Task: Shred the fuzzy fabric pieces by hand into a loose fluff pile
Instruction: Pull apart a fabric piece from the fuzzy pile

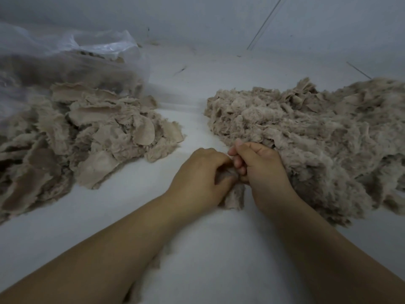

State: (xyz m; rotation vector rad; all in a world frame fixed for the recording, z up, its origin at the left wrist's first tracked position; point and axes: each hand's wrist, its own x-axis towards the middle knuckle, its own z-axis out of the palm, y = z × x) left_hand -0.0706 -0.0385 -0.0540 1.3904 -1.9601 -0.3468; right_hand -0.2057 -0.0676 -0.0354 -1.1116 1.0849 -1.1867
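while my left hand (197,174) and right hand (260,167) pinch one fabric piece (233,198), the fluff pile (306,137) looks big, yet the unshredded heap (87,132) remains.

Beige fabric piece (233,197) between whole-piece heap (87,137) and fluff pile (306,137).

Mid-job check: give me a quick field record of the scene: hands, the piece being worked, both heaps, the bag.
left hand: grips the fabric piece, fingers curled
right hand: pinches the same piece from the other side
fabric piece: held between both hands, lower end hanging toward the white surface
unshredded heap: on the left, flat fuzzy pieces with smooth backing showing
fluff pile: on the right, loose and shredded, touching the right hand
plastic bag: clear, behind the left heap, more fabric inside
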